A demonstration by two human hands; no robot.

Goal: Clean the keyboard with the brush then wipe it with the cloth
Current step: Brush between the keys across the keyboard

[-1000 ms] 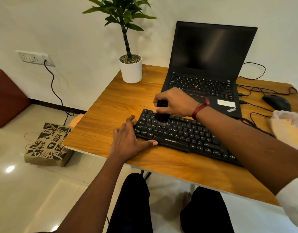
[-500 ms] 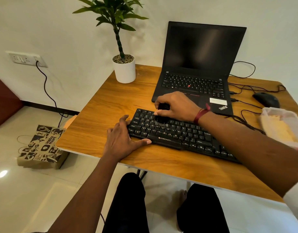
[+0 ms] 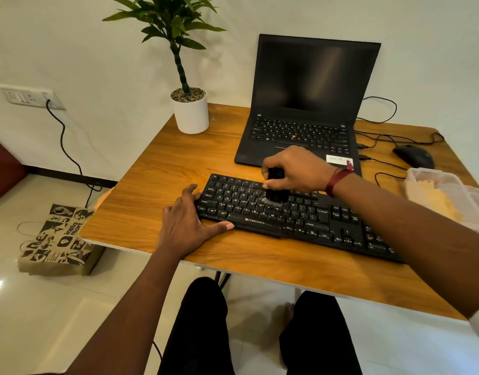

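Head view: right hand [image 3: 298, 169] grips the brush [image 3: 275, 195], bristles on middle keys of the keyboard [image 3: 300, 221]; left hand [image 3: 187, 226], fingers straight, steadies its left end on the table [image 3: 162, 169]. Brushing looks to be the step in hand; next, sweep toward the right-end keys.

One keyboard [image 3: 300, 220], one brush [image 3: 276, 195], one laptop [image 3: 314, 77].

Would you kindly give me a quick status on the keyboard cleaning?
Right hand grips brush, bristles on keyboard mid-rows. Left hand presses its left end. Nothing in the way.

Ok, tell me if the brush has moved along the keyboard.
Yes: the brush went rightward, from left of the ZEBRONICS logo to right of it.
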